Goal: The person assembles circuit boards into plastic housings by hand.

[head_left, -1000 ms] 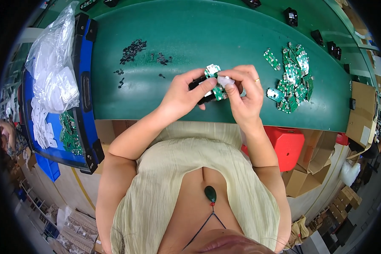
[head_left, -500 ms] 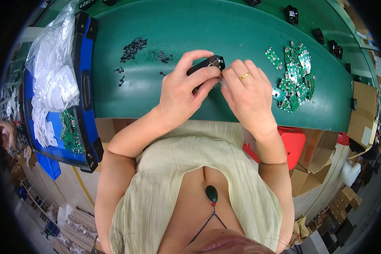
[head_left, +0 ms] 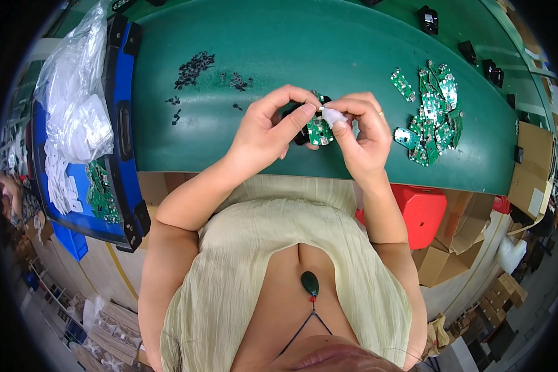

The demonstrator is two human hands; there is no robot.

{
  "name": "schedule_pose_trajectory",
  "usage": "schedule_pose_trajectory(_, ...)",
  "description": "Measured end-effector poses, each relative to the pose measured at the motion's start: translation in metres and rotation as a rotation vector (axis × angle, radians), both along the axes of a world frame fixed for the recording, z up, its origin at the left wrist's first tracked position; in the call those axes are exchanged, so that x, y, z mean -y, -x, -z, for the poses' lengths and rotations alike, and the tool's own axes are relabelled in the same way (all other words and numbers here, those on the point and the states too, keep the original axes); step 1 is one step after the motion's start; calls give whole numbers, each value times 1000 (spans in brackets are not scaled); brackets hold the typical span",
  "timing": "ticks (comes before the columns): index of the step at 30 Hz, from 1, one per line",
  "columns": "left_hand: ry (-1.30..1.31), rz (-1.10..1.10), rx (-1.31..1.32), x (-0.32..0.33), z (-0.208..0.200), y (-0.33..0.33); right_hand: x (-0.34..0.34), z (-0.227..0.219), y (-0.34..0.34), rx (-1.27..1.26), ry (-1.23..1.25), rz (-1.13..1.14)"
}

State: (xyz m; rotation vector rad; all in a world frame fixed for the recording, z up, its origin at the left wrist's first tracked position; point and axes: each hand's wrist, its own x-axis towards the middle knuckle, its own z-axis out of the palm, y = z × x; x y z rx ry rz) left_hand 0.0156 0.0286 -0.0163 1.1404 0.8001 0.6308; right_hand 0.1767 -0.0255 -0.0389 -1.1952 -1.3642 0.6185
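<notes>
A green circuit board [head_left: 318, 130] is held in the left hand [head_left: 261, 135], over the near part of the bench [head_left: 279, 56]. This hand is partly curled, and the board is gripped between thumb and fingers. At the board's left side a black housing [head_left: 300, 136] is partly seen; its rest is covered by the fingers. By the right hand [head_left: 367, 135], closed at the fingertips, a small whitish piece [head_left: 333, 116] is pinched at the board's right edge; whether the two are touching cannot be told. On the right of the bench a pile of boards [head_left: 437, 121] is seen, and on the left small black parts [head_left: 194, 69] are spread in groups. A clear plastic bag [head_left: 80, 118] is placed on the blue crate [head_left: 125, 93] at the left.
</notes>
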Motion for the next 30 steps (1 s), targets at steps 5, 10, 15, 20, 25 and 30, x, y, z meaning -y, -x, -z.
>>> schedule_pose_trajectory(5,-34,4,-17,1,2,-1,-1,3,-2,-74,19,-15)
schedule_pose_trajectory(10,-141,-36,-42,4,0,-1,1,-5,-7,128,-49,-30)
schedule_pose_trajectory(15,-424,-53,-155,7,-4,2,4,-15,-7,396,-132,-34)
schedule_pose_trajectory(20,-634,-112,-289,7,-7,2,2,-18,-8,558,-210,-21)
schedule_pose_trajectory(25,-690,-124,-314,8,-9,2,2,-21,-10,624,-247,-82)
schedule_pose_trajectory(30,-740,-126,-350,9,-13,2,1,-23,-11,737,-304,-93)
